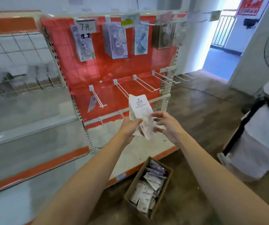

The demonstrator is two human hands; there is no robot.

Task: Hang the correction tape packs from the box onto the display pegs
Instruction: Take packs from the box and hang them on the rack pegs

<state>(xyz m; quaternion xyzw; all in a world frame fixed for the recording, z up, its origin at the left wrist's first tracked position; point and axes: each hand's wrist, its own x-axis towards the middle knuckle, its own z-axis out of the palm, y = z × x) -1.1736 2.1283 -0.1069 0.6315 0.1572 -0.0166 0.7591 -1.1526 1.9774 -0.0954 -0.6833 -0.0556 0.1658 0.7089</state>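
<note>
The left hand (129,127) gripped a small stack of correction tape packs (139,111), its fingers curled round their lower part. The right hand (166,125) hovered just beside them, fingers spread and loosely bent, fingertips touching the clear wrapper. Beyond the fingers stood the display pegs (144,84); below the forearms lay the box (148,187) of packs.

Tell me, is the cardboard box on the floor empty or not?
Not empty. The open cardboard box holds many loose correction tape packs.
</note>
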